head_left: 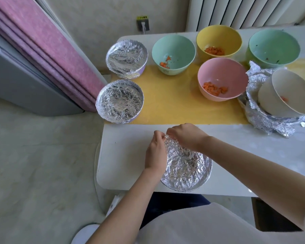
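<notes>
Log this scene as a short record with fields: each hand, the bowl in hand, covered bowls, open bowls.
left hand: pinches foil at the far rim of the foil-wrapped front bowl
right hand: pinches the same rim, beside the left
front bowl's place: near edge of the table
covered: far covered bowl; near covered bowl, both at left
open, with carrot pieces: teal bowl; yellow bowl; pink bowl
far right: green bowl, nearly empty; white bowl, tilted in crumpled foil

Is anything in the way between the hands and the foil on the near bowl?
Nothing visible. The left hand and right hand already pinch the foil at its far edge.
</notes>
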`<move>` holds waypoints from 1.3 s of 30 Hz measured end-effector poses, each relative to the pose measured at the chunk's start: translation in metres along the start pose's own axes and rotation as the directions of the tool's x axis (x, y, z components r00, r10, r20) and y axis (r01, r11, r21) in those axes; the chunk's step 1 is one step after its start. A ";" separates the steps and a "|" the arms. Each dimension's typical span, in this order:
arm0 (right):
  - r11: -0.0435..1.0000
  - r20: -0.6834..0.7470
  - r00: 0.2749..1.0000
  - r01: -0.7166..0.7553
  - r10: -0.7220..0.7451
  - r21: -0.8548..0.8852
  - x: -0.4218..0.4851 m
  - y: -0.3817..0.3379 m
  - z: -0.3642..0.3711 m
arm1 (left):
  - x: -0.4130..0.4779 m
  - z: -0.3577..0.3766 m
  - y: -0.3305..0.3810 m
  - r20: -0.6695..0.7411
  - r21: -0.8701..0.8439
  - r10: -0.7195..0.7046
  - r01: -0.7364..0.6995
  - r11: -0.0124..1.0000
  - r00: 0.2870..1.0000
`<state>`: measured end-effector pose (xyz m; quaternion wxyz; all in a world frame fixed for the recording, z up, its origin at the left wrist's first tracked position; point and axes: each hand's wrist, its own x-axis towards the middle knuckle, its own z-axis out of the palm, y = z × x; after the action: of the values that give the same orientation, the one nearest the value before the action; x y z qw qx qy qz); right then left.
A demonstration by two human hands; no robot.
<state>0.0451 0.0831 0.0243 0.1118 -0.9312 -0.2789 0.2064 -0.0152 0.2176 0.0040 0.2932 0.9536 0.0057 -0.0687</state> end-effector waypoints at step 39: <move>0.997 0.121 0.990 0.066 -0.069 0.028 -0.006 0.010 -0.002 | -0.003 0.005 0.007 -0.140 -0.050 -0.022 0.015 0.999 0.990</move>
<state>0.0458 0.0707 0.0244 0.1128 -0.9055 -0.3139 0.2623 -0.0188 0.2088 0.0045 0.3148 0.9484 0.0369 -0.0038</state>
